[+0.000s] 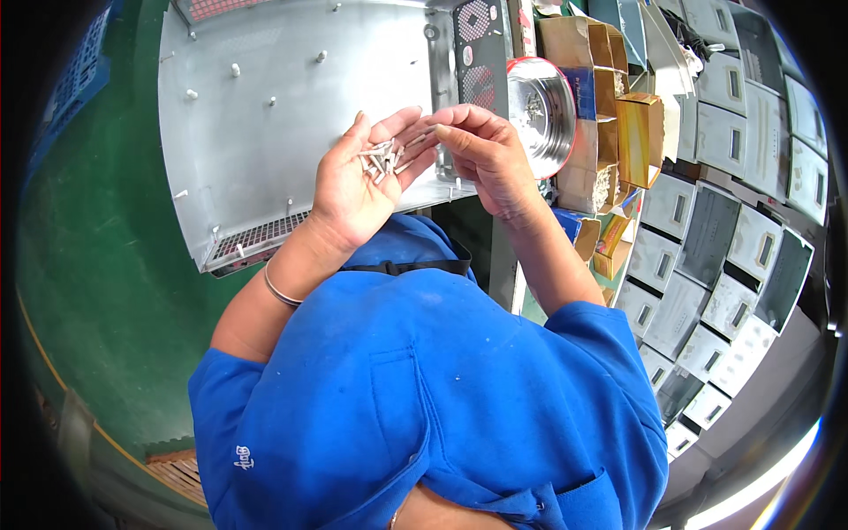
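My left hand (352,184) lies palm up, cupped under a loose pile of small whitish pegs (382,161). Close by, at the left fingertips, my right hand (488,155) has its thumb and forefinger pinched on a single peg (427,134) of the same kind. Both hands are above the near right part of a grey sheet-metal case (265,146). Several short pegs, among them this one (321,56), stand upright on the case's floor.
A round steel bowl (565,132) with a red rim sits right of the case, small pieces inside. Beside it are open cardboard boxes (570,44) and a yellow box (638,132). Grey drawers (671,212) line the right side. A blue crate (81,66) is far left.
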`<state>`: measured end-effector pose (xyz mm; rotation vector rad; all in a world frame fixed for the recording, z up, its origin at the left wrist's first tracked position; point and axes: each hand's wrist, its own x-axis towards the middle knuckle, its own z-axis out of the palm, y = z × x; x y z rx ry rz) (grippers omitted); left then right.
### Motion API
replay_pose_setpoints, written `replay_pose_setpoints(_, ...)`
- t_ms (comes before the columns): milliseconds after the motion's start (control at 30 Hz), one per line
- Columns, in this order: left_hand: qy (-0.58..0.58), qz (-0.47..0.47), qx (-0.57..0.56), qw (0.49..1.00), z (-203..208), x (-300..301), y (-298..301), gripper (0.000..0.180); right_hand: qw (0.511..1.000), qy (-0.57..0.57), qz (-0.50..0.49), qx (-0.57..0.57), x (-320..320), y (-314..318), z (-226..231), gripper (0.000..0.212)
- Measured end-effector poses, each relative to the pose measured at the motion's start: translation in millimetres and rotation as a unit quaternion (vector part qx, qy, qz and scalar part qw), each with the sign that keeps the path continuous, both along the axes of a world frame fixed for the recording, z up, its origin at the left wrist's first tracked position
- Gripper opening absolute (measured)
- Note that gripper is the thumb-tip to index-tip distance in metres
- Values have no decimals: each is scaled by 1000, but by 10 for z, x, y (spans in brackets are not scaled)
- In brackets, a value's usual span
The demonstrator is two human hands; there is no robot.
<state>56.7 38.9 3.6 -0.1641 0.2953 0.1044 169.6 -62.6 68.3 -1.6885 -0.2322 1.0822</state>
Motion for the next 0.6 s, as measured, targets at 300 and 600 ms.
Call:
replay_pose_setpoints(300, 0, -22, 16, 1000, -50, -30, -3, 50, 954, -255, 106, -120, 217, -405, -43, 13)
replay_pose_setpoints(600, 15, -26, 15, 999, -85, -52, -39, 50, 594, -615, 377, -355, 504, -815, -384, 8)
